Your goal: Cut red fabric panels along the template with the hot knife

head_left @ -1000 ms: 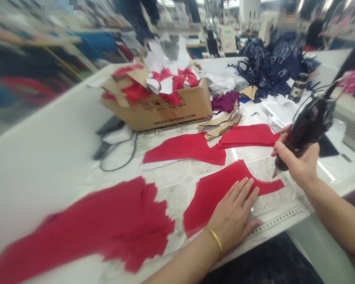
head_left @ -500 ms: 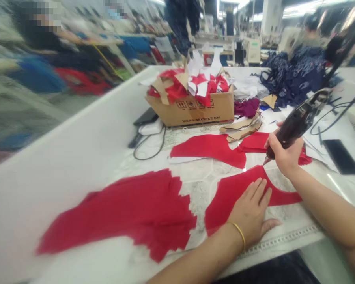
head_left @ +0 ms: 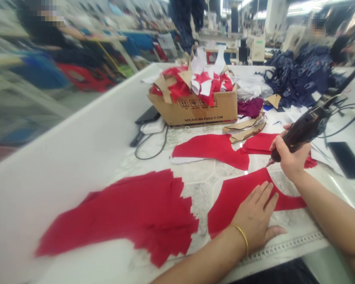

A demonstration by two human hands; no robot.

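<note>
Verifying hold: left hand (head_left: pixel 254 217) lies open and flat, pinning the red fabric panel (head_left: pixel 236 209) smooth near the front edge of the cutting table (head_left: pixel 77 165); right hand (head_left: pixel 290 159) clenches a corded handheld cutter (head_left: pixel 304 130), its tip just beside the panel's curved edge, held steady and close to the pressed cloth.

we're in a garment factory: sewing machines (head_left: pixel 258 49), long cutting table (head_left: pixel 62 157), red fabric pcs (head_left: pixel 210 152), card patterns (head_left: pixel 244 132).

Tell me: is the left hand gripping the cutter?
No, the left hand lies flat on red fabric; the right hand grips the electric cutter.
</note>
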